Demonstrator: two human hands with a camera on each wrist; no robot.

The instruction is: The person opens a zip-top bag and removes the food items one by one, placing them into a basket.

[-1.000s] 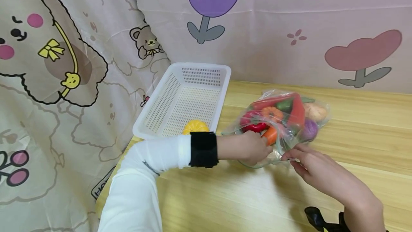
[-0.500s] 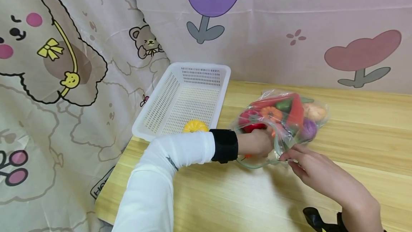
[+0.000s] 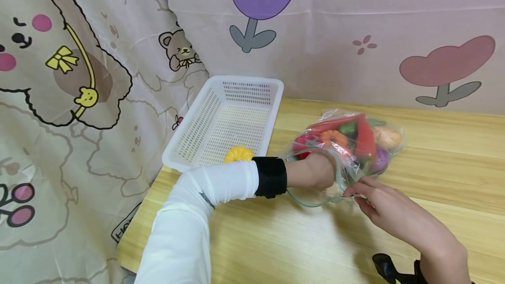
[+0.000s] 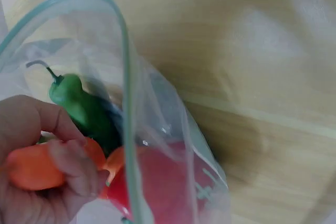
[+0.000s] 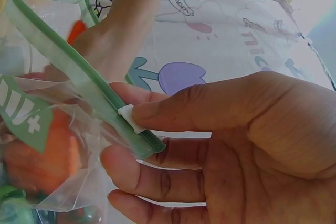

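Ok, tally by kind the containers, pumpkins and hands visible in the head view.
Basket: 1, white basket
Bag: 1, clear bag
Pumpkins: 2, yellow pumpkin, orange pumpkin
Hands: 2, left hand, right hand
Total: 6

On the worktop (image 3: 276,244): basket (image 3: 240,122) at left, pumpkin (image 3: 239,154) in its near right corner; at right, a bag (image 3: 307,204) with vegetables (image 3: 364,139) inside, left hand (image 3: 320,170) within its mouth, right hand (image 3: 378,200) at its near edge; cloth (image 3: 335,8) behind.

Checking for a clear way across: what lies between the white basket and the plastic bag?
In the head view, bare wooden tabletop separates the white basket from the plastic bag; nearer, the left forearm, with its black wristband, crosses that gap.
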